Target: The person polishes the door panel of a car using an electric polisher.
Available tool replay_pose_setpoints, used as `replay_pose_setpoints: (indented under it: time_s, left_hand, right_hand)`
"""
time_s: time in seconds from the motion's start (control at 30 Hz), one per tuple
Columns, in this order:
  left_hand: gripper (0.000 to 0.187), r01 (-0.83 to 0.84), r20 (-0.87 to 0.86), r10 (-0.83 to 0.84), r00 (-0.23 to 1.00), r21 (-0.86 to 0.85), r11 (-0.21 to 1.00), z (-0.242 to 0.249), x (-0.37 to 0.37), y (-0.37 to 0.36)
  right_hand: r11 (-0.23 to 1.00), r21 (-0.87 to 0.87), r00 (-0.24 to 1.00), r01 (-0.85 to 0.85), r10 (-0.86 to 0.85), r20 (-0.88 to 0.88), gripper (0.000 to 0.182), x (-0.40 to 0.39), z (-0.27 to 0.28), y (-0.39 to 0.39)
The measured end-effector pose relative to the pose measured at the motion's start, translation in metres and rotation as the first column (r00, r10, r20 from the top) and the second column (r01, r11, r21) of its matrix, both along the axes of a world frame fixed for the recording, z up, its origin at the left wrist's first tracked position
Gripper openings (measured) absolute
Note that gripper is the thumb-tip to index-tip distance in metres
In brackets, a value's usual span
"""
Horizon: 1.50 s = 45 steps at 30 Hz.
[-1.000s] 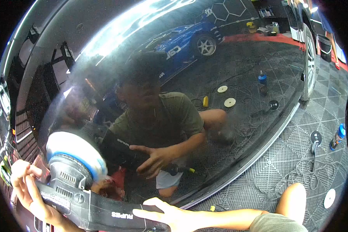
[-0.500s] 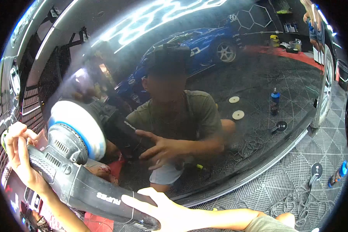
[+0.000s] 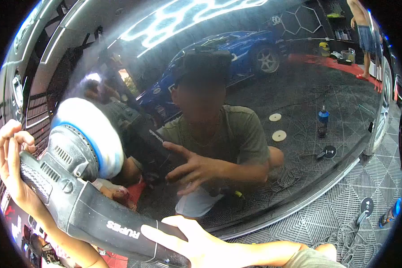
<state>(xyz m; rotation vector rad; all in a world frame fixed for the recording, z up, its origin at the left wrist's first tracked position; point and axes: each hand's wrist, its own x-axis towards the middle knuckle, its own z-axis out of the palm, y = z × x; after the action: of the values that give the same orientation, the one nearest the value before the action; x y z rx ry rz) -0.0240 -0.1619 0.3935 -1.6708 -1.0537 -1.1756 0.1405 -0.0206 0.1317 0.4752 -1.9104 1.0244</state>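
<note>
Polisher pressed on a glossy black car panel, seen from up close

The left hand [image 3: 13, 165] wraps the head end of the polisher [image 3: 85, 196], fingers curled round it, though the frame edge cuts part of that hand off. The right hand [image 3: 201, 245] lies on the tail of the body with fingers spread, not closed round it. The white foam pad [image 3: 91, 134] sits against the car panel [image 3: 254, 58]. A blue bottle [image 3: 391, 214] lies on the tiled floor [image 3: 339, 214], mostly cut off, contents impossible to tell.

Grey tiled floor [image 3: 344, 214], blue bottle [image 3: 391, 214] lying on it, black backing disc [image 3: 366, 205] beside a tangled cable [image 3: 344, 230]
</note>
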Motion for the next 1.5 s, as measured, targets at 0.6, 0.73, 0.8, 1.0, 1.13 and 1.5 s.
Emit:
replay_pose_setpoints:
  time_s: [0.6, 0.73, 0.8, 1.0, 1.13, 1.5]
  left_hand:
    - [0.036, 0.059, -0.149, -0.083, 0.985, -0.161, 0.985, -0.002, 0.032, 0.003]
    - [0.027, 0.048, -0.171, -0.051, 0.984, -0.021, 0.999, -0.015, 0.059, 0.022]
    - [0.027, -0.016, -0.322, 0.016, 0.947, 0.002, 1.000, -0.012, 0.058, 0.020]
    - [0.026, 0.089, -0.199, -0.094, 0.975, -0.036, 0.995, -0.011, 0.070, 0.031]
    - [0.025, 0.143, -0.119, -0.148, 0.982, -0.052, 0.988, -0.011, 0.081, 0.037]
    - [0.025, 0.173, -0.103, -0.175, 0.979, -0.035, 0.984, -0.010, 0.102, 0.059]
  right_hand:
    - [0.998, -0.021, 0.996, -0.053, 0.052, -0.076, 0.103, 0.040, -0.006, 0.021]
    - [0.996, -0.054, 0.996, -0.066, 0.063, -0.069, 0.103, 0.044, -0.010, 0.021]
    - [0.999, -0.028, 0.999, -0.036, 0.035, -0.031, 0.104, 0.051, -0.010, 0.023]
    - [1.000, -0.004, 0.999, -0.004, 0.004, 0.043, 0.106, 0.064, -0.012, 0.027]
    - [1.000, -0.023, 1.000, -0.002, 0.003, 0.005, 0.109, 0.069, -0.011, 0.030]
    - [0.998, -0.053, 0.997, -0.017, 0.013, -0.073, 0.118, 0.086, -0.014, 0.042]
